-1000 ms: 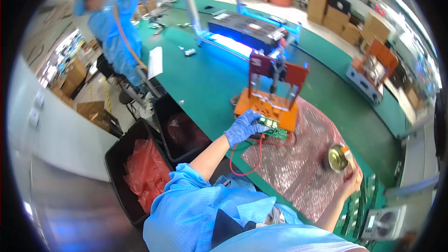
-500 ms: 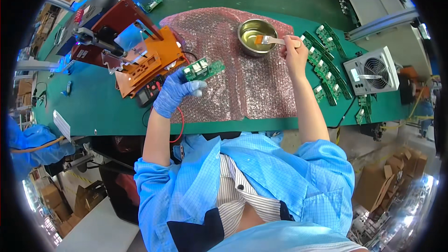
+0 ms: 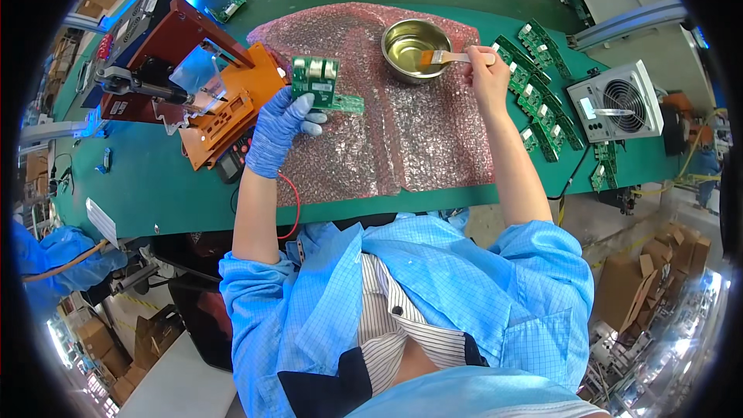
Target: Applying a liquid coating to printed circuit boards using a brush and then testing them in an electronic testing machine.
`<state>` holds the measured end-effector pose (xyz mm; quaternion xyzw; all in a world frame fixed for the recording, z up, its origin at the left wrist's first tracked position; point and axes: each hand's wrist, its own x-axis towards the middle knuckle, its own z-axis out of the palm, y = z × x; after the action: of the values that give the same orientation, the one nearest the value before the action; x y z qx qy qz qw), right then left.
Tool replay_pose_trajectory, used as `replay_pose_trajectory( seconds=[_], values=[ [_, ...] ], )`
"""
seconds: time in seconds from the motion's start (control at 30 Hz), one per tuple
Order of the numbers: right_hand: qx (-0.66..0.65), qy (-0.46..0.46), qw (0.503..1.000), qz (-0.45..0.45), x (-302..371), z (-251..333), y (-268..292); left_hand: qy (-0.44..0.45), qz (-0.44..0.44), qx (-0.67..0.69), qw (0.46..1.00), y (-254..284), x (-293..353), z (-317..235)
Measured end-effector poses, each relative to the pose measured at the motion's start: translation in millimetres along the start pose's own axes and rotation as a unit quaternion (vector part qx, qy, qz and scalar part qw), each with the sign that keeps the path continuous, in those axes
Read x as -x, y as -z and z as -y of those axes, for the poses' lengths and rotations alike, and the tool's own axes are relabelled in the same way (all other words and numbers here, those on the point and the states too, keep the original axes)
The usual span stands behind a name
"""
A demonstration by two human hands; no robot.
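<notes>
Circuit board pinched by gloved left hand over pink bubble wrap on green bench; right hand grips brush in metal bowl; cardboard boxes on floor.

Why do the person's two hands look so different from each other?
The left hand wears a blue glove, while the right hand is bare. The left hand holds a green circuit board over the pink bubble wrap; the right hand holds a small brush with its bristles in the metal bowl. Both reach out over the green table.
</notes>
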<state>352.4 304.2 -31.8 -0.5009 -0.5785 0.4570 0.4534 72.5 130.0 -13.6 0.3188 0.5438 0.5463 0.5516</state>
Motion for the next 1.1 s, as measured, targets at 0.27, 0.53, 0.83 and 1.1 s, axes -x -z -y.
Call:
replay_pose_trajectory(
  seconds=[0.27, 0.53, 0.83, 1.1],
  values=[
    [-0.015, -0.022, 1.000, -0.009, -8, 27, 43, -0.017, 0.014, 0.078, 0.997, 4, -8, -8],
    [-0.083, -0.024, 0.996, -0.029, -11, 8, 47, -0.036, 0.163, 0.274, 0.947, 7, -13, 2],
    [-0.088, -0.053, 0.993, -0.051, -5, -19, 43, -0.027, 0.123, 0.319, 0.939, 26, 3, 16],
    [-0.095, -0.060, 0.993, -0.042, -6, -18, 52, -0.016, -0.034, 0.242, 0.970, 21, -15, 46]
  ],
)
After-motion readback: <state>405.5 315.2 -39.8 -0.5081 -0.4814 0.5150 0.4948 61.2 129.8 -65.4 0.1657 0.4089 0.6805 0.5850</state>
